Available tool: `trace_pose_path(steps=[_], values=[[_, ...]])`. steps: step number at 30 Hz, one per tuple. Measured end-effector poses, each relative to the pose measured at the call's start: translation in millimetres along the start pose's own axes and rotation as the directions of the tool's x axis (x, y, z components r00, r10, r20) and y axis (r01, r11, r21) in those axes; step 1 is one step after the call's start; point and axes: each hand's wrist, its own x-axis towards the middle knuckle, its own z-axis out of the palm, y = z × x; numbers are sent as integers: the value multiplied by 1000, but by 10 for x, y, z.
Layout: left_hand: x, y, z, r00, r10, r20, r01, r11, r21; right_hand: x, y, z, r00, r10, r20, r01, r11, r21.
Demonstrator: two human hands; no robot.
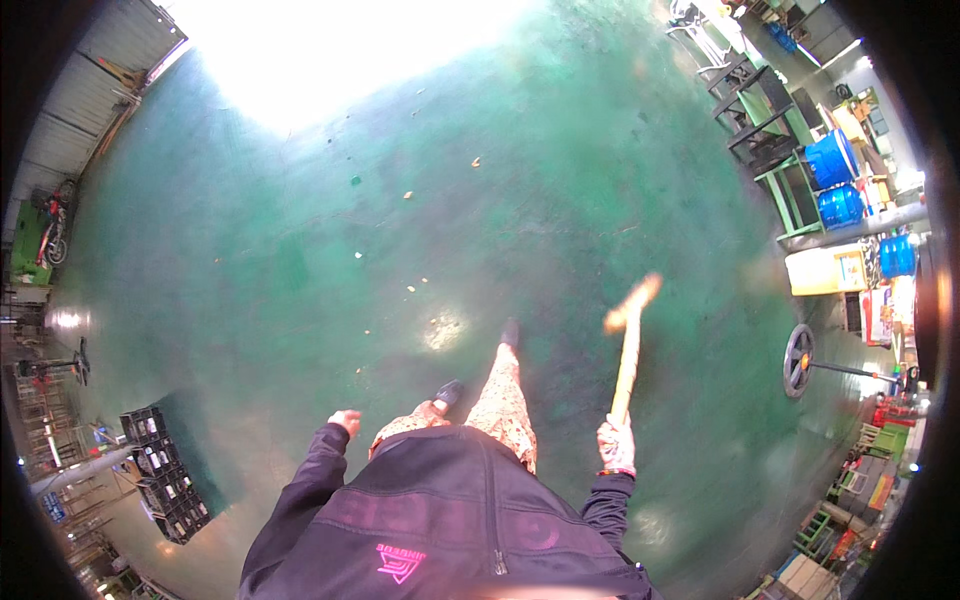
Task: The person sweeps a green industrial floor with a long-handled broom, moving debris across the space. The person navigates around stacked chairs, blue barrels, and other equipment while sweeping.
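My right hand point(616, 446) is wrapped round the lower end of a T-shaped wooden-handled tool point(627, 365). The tool points up and away from me over the floor. Its short crosswise head is orange-brown and smeared by motion, so its exact kind is unclear. My left hand point(346, 421) hangs out to the left of my body with its fingers curled in, and nothing shows in it. Below my dark jacket point(440, 500), my patterned trouser legs point(505, 405) are in a stride, one foot ahead of the other.
A worn green floor point(300, 270) spreads ahead, with small pale scraps on it. Stacked black crates point(160, 470) stand at left. Along the right are blue drums point(832, 160), dark metal frames point(755, 110) and a round wheel-like disc point(798, 360) on a pole. A motorbike point(57, 225) stands far left.
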Motion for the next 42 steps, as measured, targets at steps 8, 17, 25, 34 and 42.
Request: trace_pose_path(steps=[8,17,25,34,42], values=[[-120,1824,-123,998,32,49,-16,955,-295,1159,-2020,-826,949,143,-282,-46,944,326],[-122,3135,-623,999,49,12,-33,813,-581,2288,-638,1282,940,335,-61,-340,907,-249],[811,1789,-27,927,298,228,-106,792,-601,2332,-1106,2887,807,393,440,-462,885,58],[2103,3619,-2344,918,396,31,-385,905,-182,2047,-2125,2612,968,-21,251,16,1000,22],[2879,5874,-2947,963,233,138,-169,916,-365,1479,-2670,914,730,-457,-509,512,858,-35]])
